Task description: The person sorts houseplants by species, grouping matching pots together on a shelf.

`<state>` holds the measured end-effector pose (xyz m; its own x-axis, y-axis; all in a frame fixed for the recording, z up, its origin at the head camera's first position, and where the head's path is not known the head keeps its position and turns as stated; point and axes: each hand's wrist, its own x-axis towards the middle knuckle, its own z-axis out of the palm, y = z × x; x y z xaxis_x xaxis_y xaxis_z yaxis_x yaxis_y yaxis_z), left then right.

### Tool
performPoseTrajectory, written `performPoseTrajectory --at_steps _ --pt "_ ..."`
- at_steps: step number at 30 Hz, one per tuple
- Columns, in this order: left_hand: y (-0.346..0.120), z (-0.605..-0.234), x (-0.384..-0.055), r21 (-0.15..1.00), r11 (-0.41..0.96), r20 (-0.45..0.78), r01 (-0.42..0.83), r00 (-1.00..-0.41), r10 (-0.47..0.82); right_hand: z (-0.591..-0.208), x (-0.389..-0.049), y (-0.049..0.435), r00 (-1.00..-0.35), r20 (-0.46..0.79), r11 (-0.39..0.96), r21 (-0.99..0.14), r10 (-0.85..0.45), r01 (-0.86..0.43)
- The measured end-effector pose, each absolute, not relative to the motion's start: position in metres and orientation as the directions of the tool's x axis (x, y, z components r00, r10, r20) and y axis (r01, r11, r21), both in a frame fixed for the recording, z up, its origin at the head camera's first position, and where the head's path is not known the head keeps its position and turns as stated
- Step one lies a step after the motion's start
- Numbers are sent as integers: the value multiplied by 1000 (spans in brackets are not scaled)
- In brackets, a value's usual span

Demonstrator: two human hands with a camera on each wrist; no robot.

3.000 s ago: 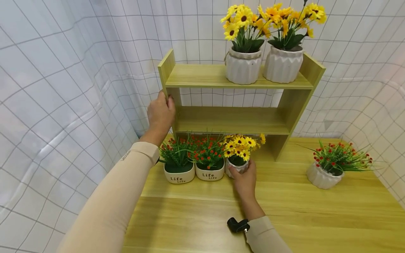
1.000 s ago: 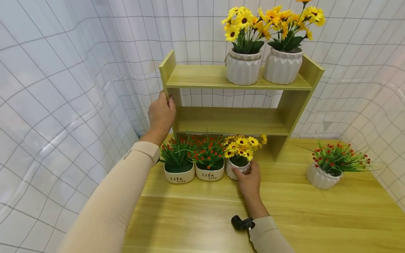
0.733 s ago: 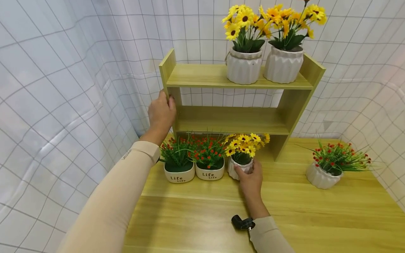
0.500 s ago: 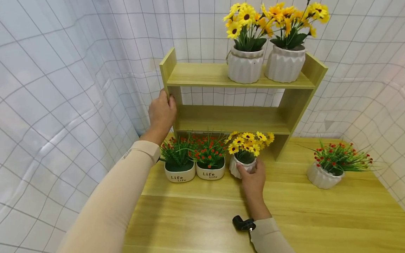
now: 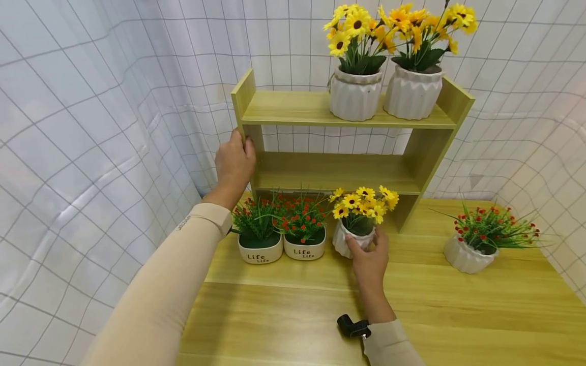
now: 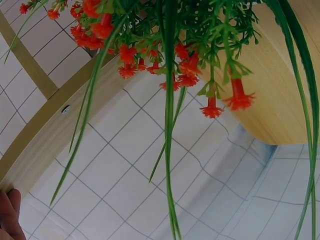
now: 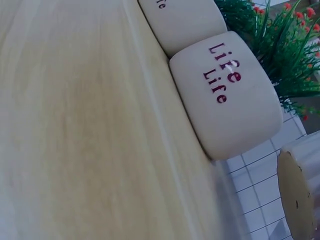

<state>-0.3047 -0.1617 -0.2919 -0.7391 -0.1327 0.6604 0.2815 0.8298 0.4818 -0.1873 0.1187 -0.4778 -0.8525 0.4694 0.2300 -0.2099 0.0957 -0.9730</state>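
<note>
My left hand [image 5: 234, 160] grips the left side panel of the wooden shelf [image 5: 336, 175]; in the left wrist view only its fingers [image 6: 10, 215] show at the panel's edge. With thumb and fingers, my right hand [image 5: 371, 259] holds a small white fluted flowerpot [image 5: 344, 241] of yellow daisies [image 5: 363, 203], in front of the shelf's bottom opening. In the right wrist view the pot's underside [image 7: 296, 195] shows, tipped up off the table. Left of it stand two cream oval planters marked "Life" [image 5: 305, 251] [image 5: 261, 255], side by side, with red-flowered greenery.
Two larger white pots [image 5: 355, 96] [image 5: 412, 94] with yellow and orange flowers stand on the top shelf. A white pot [image 5: 469, 254] of red flowers sits to the right on the wooden table [image 5: 284, 315]. Grid-patterned curtain [image 5: 91, 127] surrounds the table.
My right hand has moved the daisy pot to the right, away from the planters, and raised it slightly. The left hand keeps its hold on the shelf.
</note>
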Motion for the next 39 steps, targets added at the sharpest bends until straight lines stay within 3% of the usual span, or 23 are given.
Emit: performPoseTrajectory --at_steps 14,30,35,39 --pt "-162 -292 -302 486 831 652 271 -746 -137 -450 -171 118 -806 345 34 -926 481 -377" --pt "-162 -291 -305 482 828 675 287 -724 -142 -412 -176 118 -763 420 -70 -855 491 -515" --pt "-162 -291 -303 477 831 669 287 -732 -131 -395 -178 115 -738 475 -115 -799 480 -590" --pt "-162 -291 -302 474 831 668 290 -734 -125 -379 -182 111 -698 556 -214 -692 452 -690"
